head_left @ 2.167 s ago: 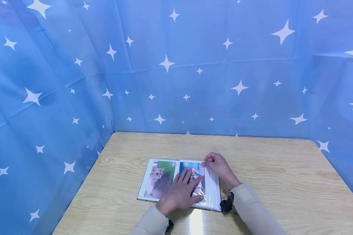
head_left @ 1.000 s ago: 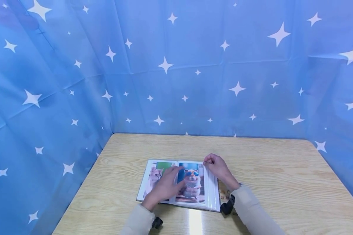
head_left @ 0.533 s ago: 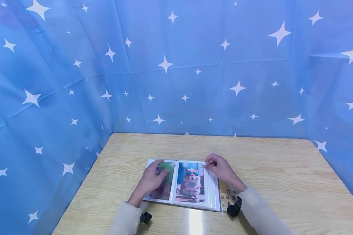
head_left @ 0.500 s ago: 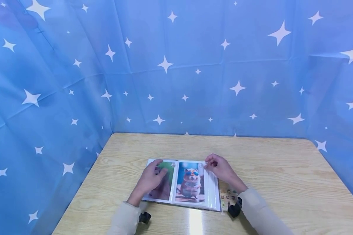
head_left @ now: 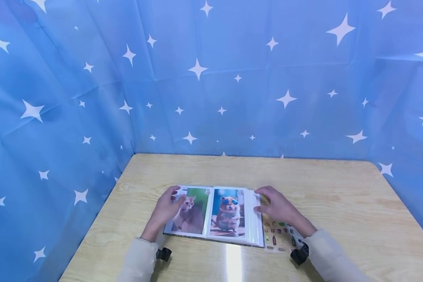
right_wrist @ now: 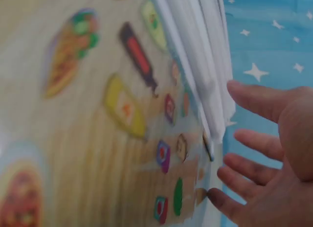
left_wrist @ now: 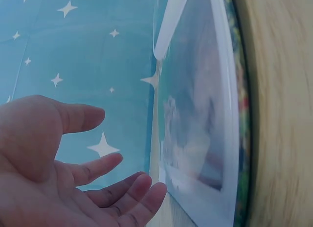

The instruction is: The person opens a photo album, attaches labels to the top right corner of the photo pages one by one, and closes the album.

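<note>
A photo album [head_left: 252,219] lies spread on the table with a cat picture [head_left: 192,217] on its left page. The right page carries a hamster picture [head_left: 228,215], the animal in blue sunglasses. My left hand [head_left: 165,209] is at the album's left edge, thumb over the cat picture; in the left wrist view this hand [left_wrist: 63,173] has loose, parted fingers and holds nothing. By the upper right page edges is my right hand [head_left: 278,205], thumb and fingers apart. The right wrist view shows that hand [right_wrist: 279,158] beside the white pages [right_wrist: 205,56]; whether a fingertip touches is unclear.
A clear sheet of food stickers [head_left: 276,239] sticks out at the album's right side, partly beneath the right wrist. Black wrist cameras sit under both cuffs. Behind the wooden table [head_left: 338,203] hangs a blue curtain [head_left: 239,102] with white stars.
My left hand has lifted off the hamster page and moved to the album's left edge. My right hand has loosened its pinch at the page corner and shifted right, showing more stickers.
</note>
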`<act>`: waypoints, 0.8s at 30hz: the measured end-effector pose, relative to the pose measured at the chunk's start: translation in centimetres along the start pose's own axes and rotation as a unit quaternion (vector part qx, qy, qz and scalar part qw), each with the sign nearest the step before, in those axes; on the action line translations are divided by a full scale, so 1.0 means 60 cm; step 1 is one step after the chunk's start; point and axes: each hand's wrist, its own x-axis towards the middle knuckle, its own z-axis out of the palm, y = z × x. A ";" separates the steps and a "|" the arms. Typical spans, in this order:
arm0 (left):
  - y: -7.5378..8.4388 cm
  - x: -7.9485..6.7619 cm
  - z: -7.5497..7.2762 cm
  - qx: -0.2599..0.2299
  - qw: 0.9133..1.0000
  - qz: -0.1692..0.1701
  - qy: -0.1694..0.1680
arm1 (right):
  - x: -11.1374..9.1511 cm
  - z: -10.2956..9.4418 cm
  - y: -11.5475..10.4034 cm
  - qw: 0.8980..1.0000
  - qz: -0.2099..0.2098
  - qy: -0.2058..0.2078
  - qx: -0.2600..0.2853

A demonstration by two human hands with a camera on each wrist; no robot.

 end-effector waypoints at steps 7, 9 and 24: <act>-0.006 0.005 -0.014 0.005 0.999 -0.052 -0.002 | -0.006 0.002 0.007 0.998 -0.024 -0.043 -0.042; -0.010 0.005 -0.018 0.005 0.998 -0.058 -0.004 | -0.008 0.004 0.006 0.998 -0.021 -0.050 -0.044; -0.022 0.011 -0.027 -0.029 0.993 -0.115 -0.026 | -0.004 0.001 0.003 0.996 0.011 -0.078 -0.036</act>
